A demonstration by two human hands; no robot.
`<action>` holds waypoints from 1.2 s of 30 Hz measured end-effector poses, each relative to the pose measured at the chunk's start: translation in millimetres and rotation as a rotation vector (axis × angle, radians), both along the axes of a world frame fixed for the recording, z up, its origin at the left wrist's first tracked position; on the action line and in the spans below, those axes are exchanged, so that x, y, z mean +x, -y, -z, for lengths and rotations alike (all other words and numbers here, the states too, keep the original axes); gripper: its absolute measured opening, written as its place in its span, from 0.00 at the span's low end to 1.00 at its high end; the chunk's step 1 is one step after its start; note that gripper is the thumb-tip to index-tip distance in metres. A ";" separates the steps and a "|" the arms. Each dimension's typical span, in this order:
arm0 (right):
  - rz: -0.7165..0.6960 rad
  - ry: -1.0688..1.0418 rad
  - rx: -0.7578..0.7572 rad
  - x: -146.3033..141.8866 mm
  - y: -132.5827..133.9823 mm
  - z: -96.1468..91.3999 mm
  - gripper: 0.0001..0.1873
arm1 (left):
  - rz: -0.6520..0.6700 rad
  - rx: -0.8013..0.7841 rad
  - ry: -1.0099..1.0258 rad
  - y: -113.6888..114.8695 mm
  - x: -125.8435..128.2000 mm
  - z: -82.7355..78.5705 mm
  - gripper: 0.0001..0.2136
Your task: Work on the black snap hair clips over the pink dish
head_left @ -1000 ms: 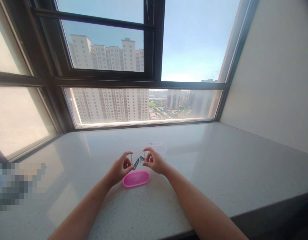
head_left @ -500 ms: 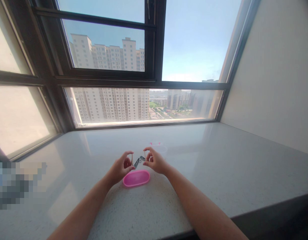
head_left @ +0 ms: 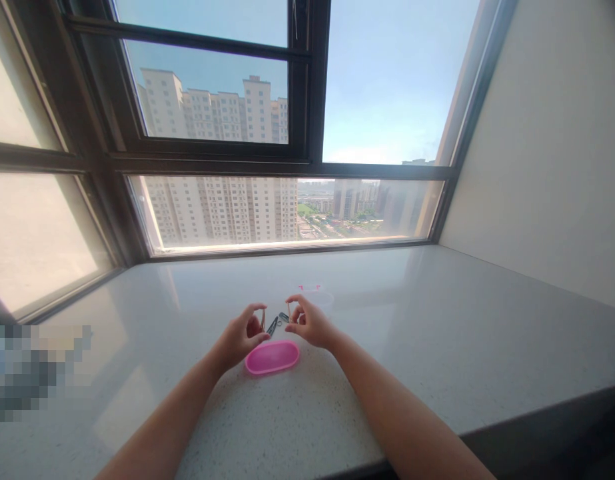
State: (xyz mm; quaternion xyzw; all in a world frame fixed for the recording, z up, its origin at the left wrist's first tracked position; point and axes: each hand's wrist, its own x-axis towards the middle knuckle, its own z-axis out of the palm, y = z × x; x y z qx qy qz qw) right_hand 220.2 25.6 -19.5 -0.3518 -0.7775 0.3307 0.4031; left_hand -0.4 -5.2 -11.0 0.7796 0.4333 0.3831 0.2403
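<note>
My left hand (head_left: 240, 336) is pinched on a small thin gold-coloured piece held upright between thumb and forefinger. My right hand (head_left: 308, 322) is pinched on a like small piece. Both hover over the pale speckled counter (head_left: 437, 347), a hand's width apart. Between them lie small dark metal tools (head_left: 276, 323), perhaps clippers or scissors. A pink oval lid or tray (head_left: 272, 357) lies flat just in front of the hands. A clear case with pink clasps (head_left: 314, 293) sits just behind my right hand.
A dark-framed window (head_left: 307, 153) runs along the counter's back edge, with tall buildings outside. A plain wall (head_left: 552, 147) closes the right side. The counter's front edge (head_left: 537, 410) drops off at the lower right. A blurred patch lies at the lower left.
</note>
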 end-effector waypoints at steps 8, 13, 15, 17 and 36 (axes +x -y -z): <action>-0.018 0.019 0.007 0.9 1.7 -4.7 0.32 | -0.016 0.005 -0.007 -0.1 0.0 0.1 0.24; -0.032 -0.009 -0.006 1.1 2.1 -5.0 0.34 | -0.023 -0.010 -0.015 -0.8 -0.8 0.6 0.24; -0.032 -0.010 -0.016 1.1 2.5 -5.2 0.35 | -0.018 -0.028 -0.001 -0.6 -0.6 0.2 0.25; -0.034 -0.018 -0.025 1.0 2.7 -5.2 0.35 | -0.017 -0.039 0.008 -0.1 -0.1 -0.5 0.25; -0.033 0.022 -0.071 -3.5 -4.3 5.8 0.17 | -0.031 -0.028 0.023 -2.5 -0.3 1.1 0.26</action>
